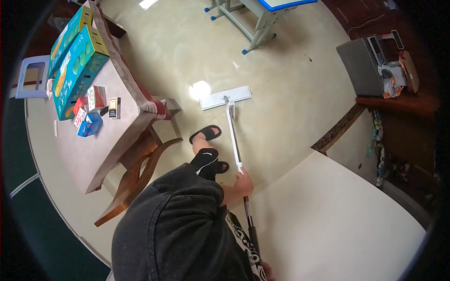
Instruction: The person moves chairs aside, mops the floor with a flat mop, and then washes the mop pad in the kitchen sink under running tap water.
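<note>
Two hands (244, 183) grip the mop pole (235, 140), set well apart.

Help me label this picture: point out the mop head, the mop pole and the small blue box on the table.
Mop head (217, 99), head camera view: on its flat white plate.
Mop pole (234, 136), head camera view: on its white section.
Small blue box (90, 125), head camera view: on its blue surface.

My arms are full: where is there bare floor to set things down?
Bare floor lies between the mop head and the desk, and across towards the grey box. It is crowded beside the table, where the chair and slippered feet are.
</note>
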`<state>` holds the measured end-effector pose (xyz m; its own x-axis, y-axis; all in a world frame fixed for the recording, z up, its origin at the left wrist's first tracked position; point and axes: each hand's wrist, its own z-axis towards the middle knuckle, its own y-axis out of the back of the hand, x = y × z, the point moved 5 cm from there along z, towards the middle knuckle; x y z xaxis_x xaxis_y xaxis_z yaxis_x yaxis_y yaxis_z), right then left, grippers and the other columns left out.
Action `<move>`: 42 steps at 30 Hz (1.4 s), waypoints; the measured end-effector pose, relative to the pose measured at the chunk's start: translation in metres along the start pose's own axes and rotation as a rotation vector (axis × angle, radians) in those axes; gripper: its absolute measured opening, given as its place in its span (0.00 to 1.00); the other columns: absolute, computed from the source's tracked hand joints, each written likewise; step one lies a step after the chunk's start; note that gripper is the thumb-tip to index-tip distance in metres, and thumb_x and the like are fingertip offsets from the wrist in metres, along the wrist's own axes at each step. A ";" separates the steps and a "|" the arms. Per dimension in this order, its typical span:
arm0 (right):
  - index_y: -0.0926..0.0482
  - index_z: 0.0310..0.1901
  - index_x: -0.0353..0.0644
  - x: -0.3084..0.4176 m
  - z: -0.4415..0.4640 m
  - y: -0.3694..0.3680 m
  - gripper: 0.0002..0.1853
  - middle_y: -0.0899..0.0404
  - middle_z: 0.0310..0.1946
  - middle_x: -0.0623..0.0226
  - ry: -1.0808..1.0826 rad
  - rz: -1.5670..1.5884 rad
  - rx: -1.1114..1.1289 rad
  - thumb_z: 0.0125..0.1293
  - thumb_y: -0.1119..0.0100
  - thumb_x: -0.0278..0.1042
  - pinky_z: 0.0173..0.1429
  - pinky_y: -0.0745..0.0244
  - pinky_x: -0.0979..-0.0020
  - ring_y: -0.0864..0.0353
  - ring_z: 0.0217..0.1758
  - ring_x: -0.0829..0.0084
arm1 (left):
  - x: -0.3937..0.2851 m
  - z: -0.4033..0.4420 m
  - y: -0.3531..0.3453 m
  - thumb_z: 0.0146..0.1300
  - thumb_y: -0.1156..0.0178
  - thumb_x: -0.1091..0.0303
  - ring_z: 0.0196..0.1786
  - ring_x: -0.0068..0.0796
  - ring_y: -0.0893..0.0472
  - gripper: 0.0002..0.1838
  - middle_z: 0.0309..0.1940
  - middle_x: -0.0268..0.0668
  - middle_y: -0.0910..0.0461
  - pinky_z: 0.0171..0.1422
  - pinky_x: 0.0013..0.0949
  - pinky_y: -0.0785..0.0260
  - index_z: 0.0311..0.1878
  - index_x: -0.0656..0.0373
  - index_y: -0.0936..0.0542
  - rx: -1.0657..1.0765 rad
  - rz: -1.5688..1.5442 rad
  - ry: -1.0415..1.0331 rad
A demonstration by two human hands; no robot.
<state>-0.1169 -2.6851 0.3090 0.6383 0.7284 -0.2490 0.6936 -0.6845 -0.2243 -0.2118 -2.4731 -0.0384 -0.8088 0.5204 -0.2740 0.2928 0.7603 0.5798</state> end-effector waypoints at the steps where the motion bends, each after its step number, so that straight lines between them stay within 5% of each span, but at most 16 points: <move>1: 0.32 0.66 0.35 0.005 0.005 -0.005 0.28 0.25 0.20 0.69 0.002 -0.015 0.043 0.71 0.50 0.46 0.19 0.39 0.79 0.34 0.14 0.80 | 0.011 0.019 -0.009 0.60 0.42 0.66 0.44 0.49 0.25 0.26 0.59 0.73 0.31 0.40 0.52 0.36 0.57 0.77 0.24 -0.023 -0.058 0.081; 5: 0.33 0.67 0.36 0.042 0.063 -0.045 0.30 0.28 0.17 0.71 0.021 -0.154 0.021 0.71 0.50 0.49 0.17 0.43 0.78 0.37 0.12 0.81 | 0.114 0.045 0.009 0.62 0.43 0.67 0.40 0.48 0.20 0.40 0.53 0.60 0.31 0.38 0.47 0.25 0.73 0.74 0.46 -0.401 -0.849 0.606; 7: 0.32 0.67 0.38 0.069 0.116 -0.080 0.30 0.31 0.16 0.73 0.008 -0.277 0.013 0.72 0.49 0.52 0.15 0.46 0.77 0.39 0.11 0.81 | 0.187 0.064 0.019 0.62 0.44 0.68 0.40 0.47 0.17 0.47 0.53 0.56 0.34 0.42 0.40 0.20 0.76 0.71 0.62 -0.356 -0.750 0.697; 9: 0.32 0.67 0.39 0.095 0.163 -0.128 0.31 0.32 0.15 0.73 0.000 -0.414 0.241 0.71 0.48 0.54 0.13 0.47 0.76 0.40 0.09 0.80 | 0.264 0.069 0.032 0.62 0.45 0.68 0.43 0.50 0.17 0.47 0.53 0.57 0.34 0.44 0.42 0.21 0.76 0.71 0.63 -0.327 -0.795 0.732; 14: 0.27 0.62 0.40 0.135 0.232 -0.221 0.29 0.34 0.14 0.75 -0.119 -0.547 0.275 0.71 0.49 0.57 0.13 0.48 0.77 0.40 0.08 0.81 | 0.409 0.047 0.033 0.60 0.43 0.67 0.57 0.60 0.23 0.50 0.60 0.62 0.38 0.59 0.49 0.26 0.75 0.70 0.65 -0.332 -0.893 0.870; 18: 0.25 0.54 0.41 0.169 0.230 -0.267 0.22 0.33 0.15 0.73 -0.221 -0.676 0.184 0.72 0.48 0.52 0.13 0.47 0.77 0.39 0.09 0.81 | 0.456 0.023 0.023 0.60 0.42 0.66 0.60 0.61 0.26 0.50 0.60 0.63 0.38 0.63 0.49 0.29 0.74 0.70 0.66 -0.252 -0.999 1.056; 20: 0.27 0.44 0.42 0.196 0.220 -0.275 0.15 0.32 0.17 0.72 0.013 -0.918 0.040 0.73 0.48 0.47 0.13 0.45 0.76 0.38 0.10 0.81 | 0.457 0.024 0.030 0.61 0.43 0.66 0.60 0.62 0.27 0.49 0.60 0.64 0.38 0.63 0.49 0.29 0.74 0.70 0.66 -0.291 -1.045 1.052; 21: 0.31 0.35 0.43 0.207 0.199 -0.289 0.13 0.31 0.18 0.72 0.074 -0.945 0.016 0.73 0.48 0.43 0.14 0.43 0.76 0.37 0.11 0.81 | 0.454 0.027 0.035 0.61 0.43 0.66 0.60 0.62 0.27 0.49 0.60 0.65 0.38 0.63 0.49 0.30 0.73 0.70 0.66 -0.334 -1.091 1.046; 29: 0.26 0.37 0.41 0.168 0.096 -0.189 0.13 0.30 0.18 0.74 0.228 -1.074 -0.229 0.72 0.48 0.42 0.19 0.38 0.76 0.34 0.16 0.83 | 0.299 0.023 0.046 0.58 0.41 0.65 0.57 0.65 0.26 0.49 0.59 0.73 0.36 0.65 0.51 0.33 0.71 0.73 0.62 -0.412 -1.210 0.818; 32: 0.25 0.38 0.40 0.137 0.064 -0.136 0.13 0.30 0.18 0.73 0.238 -1.025 -0.296 0.72 0.48 0.42 0.20 0.37 0.75 0.33 0.16 0.82 | 0.233 0.029 0.028 0.61 0.40 0.65 0.56 0.60 0.24 0.48 0.54 0.62 0.29 0.60 0.50 0.30 0.73 0.68 0.62 -0.382 -0.979 0.843; 34: 0.25 0.40 0.39 0.107 0.041 -0.096 0.13 0.29 0.18 0.73 0.200 -0.916 -0.313 0.72 0.48 0.42 0.21 0.36 0.74 0.33 0.16 0.81 | 0.177 0.021 0.022 0.59 0.41 0.66 0.55 0.62 0.25 0.49 0.61 0.69 0.37 0.62 0.52 0.32 0.74 0.67 0.63 -0.245 -1.065 0.775; 38: 0.23 0.47 0.38 0.039 -0.029 -0.012 0.15 0.29 0.19 0.73 0.200 -0.908 -0.544 0.73 0.47 0.43 0.22 0.35 0.74 0.32 0.17 0.82 | 0.028 0.043 -0.047 0.69 0.45 0.56 0.54 0.51 0.23 0.44 0.53 0.58 0.27 0.56 0.50 0.29 0.75 0.60 0.61 -0.211 -1.090 0.811; 40: 0.22 0.49 0.37 -0.010 -0.058 0.037 0.13 0.28 0.16 0.69 0.264 -0.841 -0.639 0.70 0.45 0.36 0.20 0.34 0.70 0.31 0.15 0.77 | -0.048 0.023 -0.056 0.61 0.37 0.62 0.52 0.54 0.23 0.52 0.48 0.57 0.28 0.52 0.50 0.26 0.77 0.54 0.63 -0.182 -1.087 0.618; 41: 0.21 0.48 0.39 -0.036 -0.073 0.053 0.13 0.29 0.18 0.72 0.330 -0.869 -0.654 0.71 0.45 0.39 0.21 0.36 0.74 0.32 0.17 0.80 | -0.085 0.005 -0.051 0.65 0.41 0.56 0.52 0.55 0.23 0.39 0.53 0.60 0.29 0.54 0.51 0.28 0.72 0.59 0.50 -0.116 -1.281 0.690; 42: 0.21 0.48 0.42 -0.055 -0.088 0.061 0.12 0.29 0.19 0.75 0.397 -0.898 -0.672 0.73 0.45 0.41 0.21 0.38 0.77 0.33 0.19 0.84 | -0.129 0.005 -0.063 0.67 0.42 0.54 0.51 0.57 0.23 0.34 0.55 0.62 0.29 0.55 0.51 0.29 0.69 0.62 0.41 -0.080 -1.131 0.597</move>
<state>-0.0800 -2.7643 0.3921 -0.1889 0.9787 0.0803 0.9059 0.1421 0.3989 -0.1236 -2.5859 -0.0438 -0.6945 -0.6671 -0.2695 -0.7188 0.6267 0.3009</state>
